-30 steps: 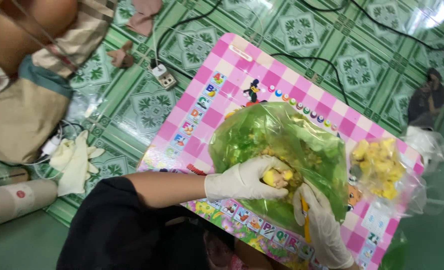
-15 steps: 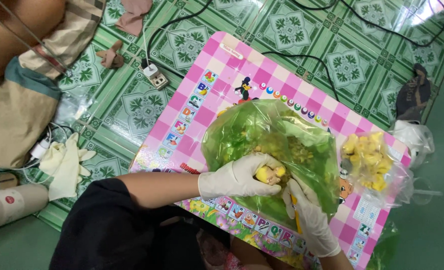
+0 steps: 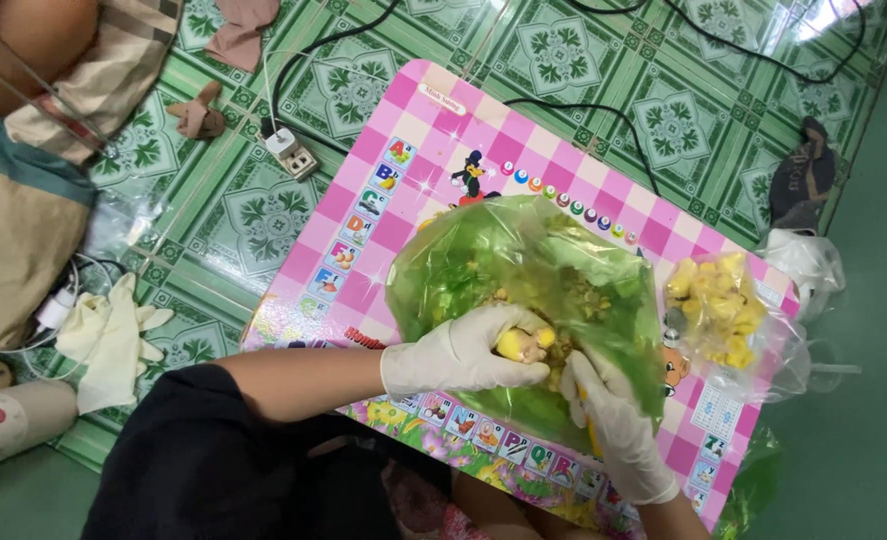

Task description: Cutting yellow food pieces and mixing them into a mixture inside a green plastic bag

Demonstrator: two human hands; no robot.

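On the pink checked plastic play mat (image 3: 433,150) lies a crumpled translucent green plastic bag (image 3: 523,270), and both white-gloved hands work at its near edge. The left hand (image 3: 458,355) has its fingers (image 3: 508,322) curled around a small yellow piece of fruit (image 3: 518,345), which sits pinched under the fingertips, just over the bag. The right hand (image 3: 613,435), just beside it, is wrapped around a thin yellow handle (image 3: 591,435), partly hidden by the bag. Beyond the bag's far-right side, a clear bag of yellow fruit pieces (image 3: 718,310) rests on the mat.
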